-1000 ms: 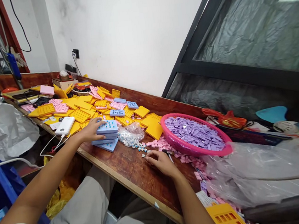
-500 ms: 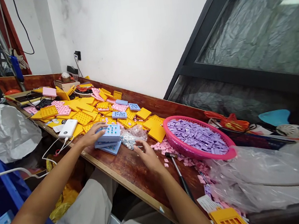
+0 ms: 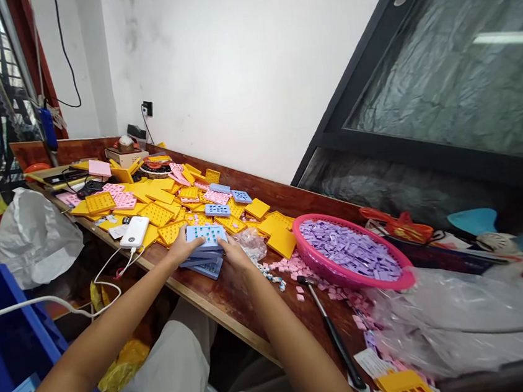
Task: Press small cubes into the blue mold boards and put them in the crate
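A light-blue plastic panel (image 3: 205,232) with rows of small teal pieces in its face lies on top of a stack of similar blue panels (image 3: 207,268) at the table's front edge. My left hand (image 3: 183,245) grips its left side, thumb on the face. On the right side my right hand (image 3: 234,253) holds it the same way. Just beyond my right hand sits a crumpled clear plastic bag (image 3: 251,243). Small white and blue pieces (image 3: 274,277) lie beside my right wrist, partly hidden by it.
Yellow panels (image 3: 281,242) and pink ones cover the table's left and back. A pink basket (image 3: 306,260) of purple tiles stands right, near a hammer (image 3: 334,332) and loose pink tiles (image 3: 292,266). A white power bank (image 3: 135,232) with cables lies left, above a blue crate (image 3: 18,309).
My right hand has moved left from beside the clear bag and closed on the top blue panel. My left hand has shifted to its left edge. Loose white and blue pieces now show on the table.
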`<state>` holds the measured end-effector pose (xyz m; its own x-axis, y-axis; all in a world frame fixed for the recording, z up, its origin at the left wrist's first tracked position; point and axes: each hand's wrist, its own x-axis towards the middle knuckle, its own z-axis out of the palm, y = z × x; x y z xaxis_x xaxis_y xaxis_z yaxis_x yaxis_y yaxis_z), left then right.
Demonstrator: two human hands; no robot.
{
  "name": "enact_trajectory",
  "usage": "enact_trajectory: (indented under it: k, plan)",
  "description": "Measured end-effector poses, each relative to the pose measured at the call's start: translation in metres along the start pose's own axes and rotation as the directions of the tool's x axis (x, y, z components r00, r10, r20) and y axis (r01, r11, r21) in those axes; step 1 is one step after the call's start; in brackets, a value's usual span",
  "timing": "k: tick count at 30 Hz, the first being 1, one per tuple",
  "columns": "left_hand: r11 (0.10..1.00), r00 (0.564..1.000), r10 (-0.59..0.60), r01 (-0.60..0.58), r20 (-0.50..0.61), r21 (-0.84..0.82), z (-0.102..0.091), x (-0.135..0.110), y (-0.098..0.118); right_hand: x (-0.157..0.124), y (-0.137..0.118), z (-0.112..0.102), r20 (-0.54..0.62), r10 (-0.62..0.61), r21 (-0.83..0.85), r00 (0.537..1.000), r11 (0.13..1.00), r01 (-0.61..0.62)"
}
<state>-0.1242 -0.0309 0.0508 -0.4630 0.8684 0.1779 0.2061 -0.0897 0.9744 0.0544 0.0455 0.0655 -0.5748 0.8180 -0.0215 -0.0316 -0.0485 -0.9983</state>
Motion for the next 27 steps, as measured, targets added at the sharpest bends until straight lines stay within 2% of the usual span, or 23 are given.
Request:
enact_trajectory:
  k: [6,10,12,14,17,19,23,27]
  plan:
    - [0.995,0.991,-0.076,0.082,0.114,-0.048,-0.013,-0.007,-0.006,-0.011,-0.005,0.004,-0.046,0.061,0.058,0.997,0.997,-0.058]
    - [0.995,0.974,-0.075,0.087,0.214,-0.048,-0.023,-0.01,-0.013,-0.012,-0.005,0.007,-0.076,0.068,0.066,0.995,0.996,-0.063]
    - [0.999,0.96,-0.021,0.032,0.28,-0.036,-0.03,-0.011,-0.017,-0.013,-0.005,0.008,-0.087,0.068,0.059,0.994,0.996,-0.063]
    - [0.996,0.942,0.076,-0.088,0.327,0.021,-0.038,-0.012,-0.021,-0.013,-0.004,0.009,-0.106,0.075,0.042,0.991,0.997,-0.071]
    - [0.957,0.924,0.176,-0.242,0.34,0.162,-0.046,-0.01,-0.023,-0.013,-0.004,0.008,-0.157,0.088,0.007,0.984,0.996,-0.088]
    - [0.937,0.921,0.195,-0.277,0.338,0.214,-0.048,-0.008,-0.023,-0.011,-0.005,0.006,-0.198,0.094,-0.016,0.976,0.995,-0.099]
    - [0.926,0.906,0.236,-0.32,0.353,0.202,-0.045,-0.003,-0.022,-0.006,-0.004,0.002,-0.287,0.102,-0.048,0.952,0.992,-0.12]
    - [0.884,0.92,0.271,-0.355,0.283,0.306,-0.04,0.0,-0.022,-0.004,0.002,-0.005,-0.38,0.052,-0.036,0.923,0.997,-0.071]
